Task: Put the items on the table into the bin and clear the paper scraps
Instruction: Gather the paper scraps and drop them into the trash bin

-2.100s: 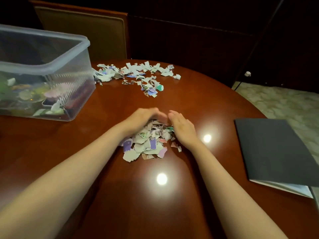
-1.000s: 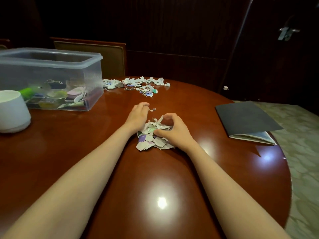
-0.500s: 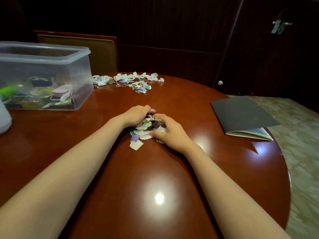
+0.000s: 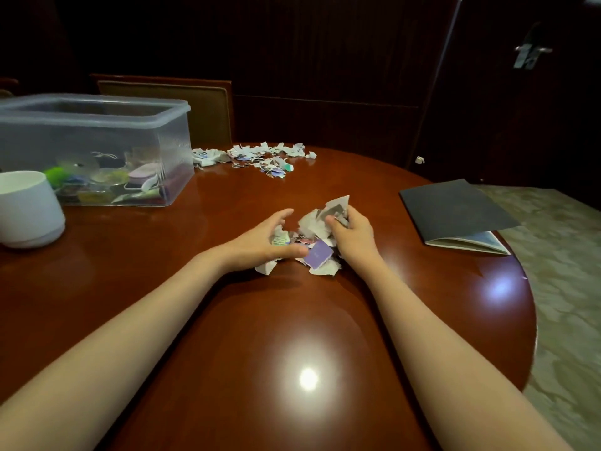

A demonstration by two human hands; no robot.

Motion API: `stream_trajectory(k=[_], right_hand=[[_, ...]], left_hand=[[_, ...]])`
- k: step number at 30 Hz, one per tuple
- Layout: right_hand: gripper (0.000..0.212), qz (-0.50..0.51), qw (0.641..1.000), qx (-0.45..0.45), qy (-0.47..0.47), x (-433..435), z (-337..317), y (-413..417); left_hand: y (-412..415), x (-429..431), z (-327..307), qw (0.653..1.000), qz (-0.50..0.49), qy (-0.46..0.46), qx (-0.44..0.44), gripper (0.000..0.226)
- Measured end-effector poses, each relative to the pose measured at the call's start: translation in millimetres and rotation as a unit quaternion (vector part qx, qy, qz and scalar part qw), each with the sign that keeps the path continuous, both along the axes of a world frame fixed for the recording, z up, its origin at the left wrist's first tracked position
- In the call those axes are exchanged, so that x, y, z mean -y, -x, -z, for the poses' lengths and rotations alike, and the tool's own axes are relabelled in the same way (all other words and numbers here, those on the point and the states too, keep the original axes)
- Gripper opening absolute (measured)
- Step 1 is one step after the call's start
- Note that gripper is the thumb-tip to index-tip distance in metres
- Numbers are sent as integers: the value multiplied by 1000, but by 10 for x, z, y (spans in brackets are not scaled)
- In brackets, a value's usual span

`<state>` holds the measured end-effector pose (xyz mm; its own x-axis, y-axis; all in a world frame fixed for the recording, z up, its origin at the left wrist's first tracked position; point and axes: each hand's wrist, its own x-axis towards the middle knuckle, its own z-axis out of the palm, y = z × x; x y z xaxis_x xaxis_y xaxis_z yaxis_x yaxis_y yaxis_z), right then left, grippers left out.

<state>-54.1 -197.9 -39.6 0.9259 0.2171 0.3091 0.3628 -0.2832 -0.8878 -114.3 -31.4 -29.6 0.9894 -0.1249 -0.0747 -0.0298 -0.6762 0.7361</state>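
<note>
A heap of torn paper scraps [image 4: 317, 252] sits mid-table between my hands. My left hand [image 4: 265, 244] cups the heap's left side, palm up under some pieces, thumb over them. My right hand [image 4: 353, 237] is closed on a bunch of scraps, with white pieces sticking up above its fingers. A second scatter of scraps [image 4: 260, 157] lies at the table's far edge. The clear plastic bin [image 4: 162, 125] stands far left with several small items inside.
A white bowl-like container [image 4: 27, 213] stands at the left edge, in front of the bin. A dark folder [image 4: 455, 209] lies near the round wooden table's right edge [image 4: 533, 320]. A chair back [image 4: 201, 109] stands behind the table.
Both hands pushed the loose scraps into a tighter heap and closed around it. The right hand now lifts a bunch slightly; the left has turned palm up beneath the pieces.
</note>
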Motion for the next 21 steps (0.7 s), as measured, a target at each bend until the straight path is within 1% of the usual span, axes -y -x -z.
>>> stream_trajectory(k=[1, 3, 5, 7, 9, 10, 13, 15, 17, 19, 21], right_hand=[[13, 12, 1000, -7, -16, 10, -7, 9], [15, 34, 999, -13, -37, 41, -12, 23], [17, 47, 998, -10, -41, 90, -19, 44], [17, 58, 998, 5, -9, 144, -21, 61], [19, 68, 997, 8, 37, 181, -4, 64], [23, 70, 996, -1, 53, 179, -2, 75], [44, 31, 995, -28, 96, 162, -24, 123], [54, -21, 986, -5, 165, 156, -17, 158], [76, -52, 970, 33, 235, 154, 11, 161], [87, -57, 952, 53, 295, 121, 36, 145], [83, -69, 937, 50, 339, 89, 56, 131]], left_hand=[[10, 39, 35, 999, -5, -31, 12, 122], [-15, 135, 63, 996, -20, -73, 36, 113], [-58, 218, 74, 992, -29, -106, 57, 96], [-96, 241, 99, 987, -36, -131, 83, 71], [-118, 233, 114, 987, -52, -105, 107, 45], [-125, 231, 124, 987, -62, -97, 114, 38], [-144, 254, 138, 982, -87, -116, 121, 28], [-165, 266, 144, 981, -105, -107, 123, 19], [-182, 272, 137, 979, -137, -65, 133, 11], [-211, 266, 127, 975, -173, -27, 139, 17], [-233, 270, 125, 970, -198, 18, 138, 25]])
